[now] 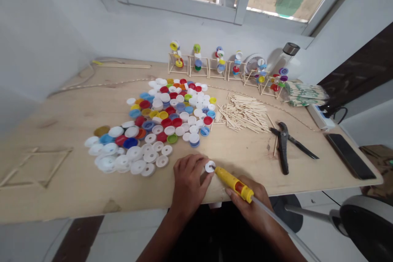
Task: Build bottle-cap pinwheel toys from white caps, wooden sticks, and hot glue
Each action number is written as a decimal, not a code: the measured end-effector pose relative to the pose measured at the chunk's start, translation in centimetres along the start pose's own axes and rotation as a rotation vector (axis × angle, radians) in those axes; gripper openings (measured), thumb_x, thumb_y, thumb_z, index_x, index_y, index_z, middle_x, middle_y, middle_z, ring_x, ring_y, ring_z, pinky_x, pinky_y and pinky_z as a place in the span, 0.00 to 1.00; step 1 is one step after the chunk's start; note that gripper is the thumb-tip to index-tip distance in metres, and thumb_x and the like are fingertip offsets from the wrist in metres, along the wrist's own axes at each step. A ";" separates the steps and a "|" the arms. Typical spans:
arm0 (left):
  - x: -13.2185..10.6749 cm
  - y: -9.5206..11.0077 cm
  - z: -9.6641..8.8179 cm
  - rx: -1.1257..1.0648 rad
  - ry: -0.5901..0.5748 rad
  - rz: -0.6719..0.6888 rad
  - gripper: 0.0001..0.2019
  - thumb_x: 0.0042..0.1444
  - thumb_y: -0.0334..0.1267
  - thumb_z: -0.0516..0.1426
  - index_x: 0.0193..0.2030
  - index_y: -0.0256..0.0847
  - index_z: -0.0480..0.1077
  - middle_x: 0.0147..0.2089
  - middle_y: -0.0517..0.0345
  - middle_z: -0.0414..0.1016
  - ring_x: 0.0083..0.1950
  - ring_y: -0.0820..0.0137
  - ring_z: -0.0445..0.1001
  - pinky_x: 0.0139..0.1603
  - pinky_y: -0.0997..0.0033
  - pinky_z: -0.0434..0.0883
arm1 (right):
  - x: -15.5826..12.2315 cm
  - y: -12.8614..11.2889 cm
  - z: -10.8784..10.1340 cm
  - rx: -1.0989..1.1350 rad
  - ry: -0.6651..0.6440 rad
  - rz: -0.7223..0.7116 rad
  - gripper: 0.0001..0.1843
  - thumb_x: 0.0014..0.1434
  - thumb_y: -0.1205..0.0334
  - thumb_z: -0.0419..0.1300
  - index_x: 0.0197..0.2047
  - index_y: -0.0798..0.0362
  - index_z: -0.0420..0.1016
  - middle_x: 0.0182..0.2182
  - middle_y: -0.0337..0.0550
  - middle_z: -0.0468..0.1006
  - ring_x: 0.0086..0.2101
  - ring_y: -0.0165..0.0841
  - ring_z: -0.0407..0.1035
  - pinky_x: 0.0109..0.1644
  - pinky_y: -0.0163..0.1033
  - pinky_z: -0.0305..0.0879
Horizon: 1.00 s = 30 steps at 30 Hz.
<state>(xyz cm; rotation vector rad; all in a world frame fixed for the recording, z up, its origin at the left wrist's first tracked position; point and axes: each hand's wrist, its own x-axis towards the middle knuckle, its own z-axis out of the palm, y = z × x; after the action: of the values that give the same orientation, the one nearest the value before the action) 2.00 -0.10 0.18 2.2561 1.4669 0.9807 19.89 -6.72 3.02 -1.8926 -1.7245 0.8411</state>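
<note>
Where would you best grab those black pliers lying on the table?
Take the pliers by the two long handles, from above on the near side. They lie flat, handles splayed apart toward the near edge of the table, the short head pointing away toward the sticks. The right hand, nearest, holds a yellow tool.

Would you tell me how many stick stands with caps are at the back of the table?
6, in a row by the back wall: first stand, second, third, fourth, fifth before the fan, sixth by the bottle. None looks hidden.
</note>
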 end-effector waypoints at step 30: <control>0.0 0.0 0.0 0.062 -0.023 0.015 0.09 0.54 0.33 0.57 0.42 0.41 0.73 0.45 0.50 0.76 0.48 0.58 0.70 0.52 0.54 0.61 | -0.2 -0.4 -1.2 0.074 0.010 0.011 0.16 0.57 0.51 0.57 0.25 0.51 0.62 0.22 0.36 0.68 0.24 0.29 0.61 0.28 0.34 0.57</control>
<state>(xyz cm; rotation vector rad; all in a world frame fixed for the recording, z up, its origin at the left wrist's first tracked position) 1.98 -0.10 0.17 2.3168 1.4923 0.9229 20.43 -6.83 4.14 -1.8559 -1.6558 0.8857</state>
